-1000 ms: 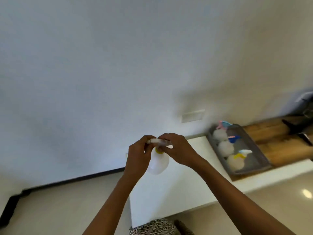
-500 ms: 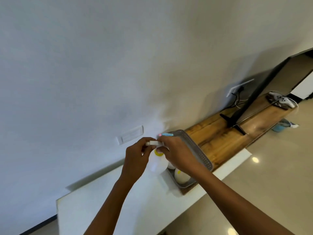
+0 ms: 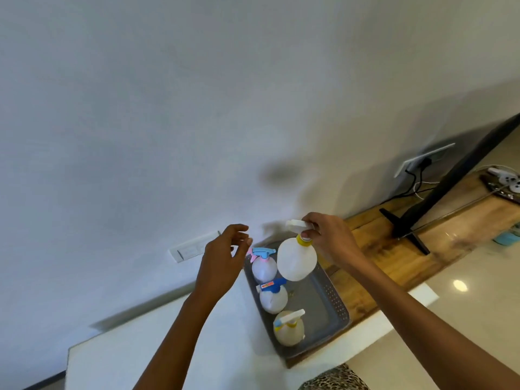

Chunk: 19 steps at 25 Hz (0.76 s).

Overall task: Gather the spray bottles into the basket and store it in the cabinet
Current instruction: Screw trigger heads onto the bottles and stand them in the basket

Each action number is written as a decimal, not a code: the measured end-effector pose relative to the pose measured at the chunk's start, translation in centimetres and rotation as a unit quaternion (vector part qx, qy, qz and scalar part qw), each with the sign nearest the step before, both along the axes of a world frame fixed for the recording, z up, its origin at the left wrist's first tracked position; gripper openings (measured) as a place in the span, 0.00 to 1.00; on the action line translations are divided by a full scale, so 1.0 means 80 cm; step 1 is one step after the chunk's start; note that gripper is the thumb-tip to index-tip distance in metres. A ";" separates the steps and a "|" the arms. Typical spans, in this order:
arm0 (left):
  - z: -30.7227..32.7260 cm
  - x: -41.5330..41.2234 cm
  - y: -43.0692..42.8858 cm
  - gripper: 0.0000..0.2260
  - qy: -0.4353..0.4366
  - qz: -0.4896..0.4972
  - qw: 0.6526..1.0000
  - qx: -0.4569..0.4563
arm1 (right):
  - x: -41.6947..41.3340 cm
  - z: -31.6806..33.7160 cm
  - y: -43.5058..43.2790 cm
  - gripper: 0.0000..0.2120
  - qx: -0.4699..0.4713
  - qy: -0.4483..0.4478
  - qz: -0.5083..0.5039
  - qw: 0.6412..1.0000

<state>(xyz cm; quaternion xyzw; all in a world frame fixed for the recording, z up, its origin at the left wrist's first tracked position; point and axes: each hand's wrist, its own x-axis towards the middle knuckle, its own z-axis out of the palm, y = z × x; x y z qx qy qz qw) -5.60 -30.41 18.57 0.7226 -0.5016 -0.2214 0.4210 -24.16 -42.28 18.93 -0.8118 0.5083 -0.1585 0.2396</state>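
Hanging by its trigger head, the white spray bottle (image 3: 297,261) with the yellow collar is in the air over the far end of the grey basket (image 3: 334,302), its round body tilted a little and its base above the basket floor. The right hand (image 3: 332,240) grips it at the top, fingers curled round the white sprayer and neck.

Three more bottles stand in a row along the basket's left side: a pink-and-light-blue-topped bottle (image 3: 264,267) farthest away, a blue-topped bottle (image 3: 273,298) in the middle, and a yellowish bottle (image 3: 288,329) with a white trigger nearest. The right half of the basket floor is bare.

The left hand (image 3: 225,257) is raised just left of the basket, fingers loosely bent, holding nothing and touching nothing.

The basket sits on the near end of a wooden table (image 3: 394,249), right beside a white table (image 3: 168,347). Farther along the wood stands a dark television (image 3: 464,170) on a black foot, with a wall socket (image 3: 425,160) and cables behind it, and white controllers (image 3: 506,181) at the far end. A switch plate (image 3: 191,250) is set in the white wall behind the left hand.
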 end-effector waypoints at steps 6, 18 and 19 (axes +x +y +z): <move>-0.014 -0.025 -0.046 0.12 -0.033 0.086 0.995 0.036 | -0.019 -0.074 -0.098 0.08 0.035 0.068 0.056 0.995; -0.040 -0.102 -0.039 0.14 -0.021 0.238 0.961 0.137 | 0.004 -0.212 -0.171 0.11 0.113 0.146 0.145 0.972; -0.041 -0.105 -0.036 0.14 -0.016 0.245 0.958 0.147 | 0.007 -0.219 -0.172 0.11 0.114 0.153 0.153 0.970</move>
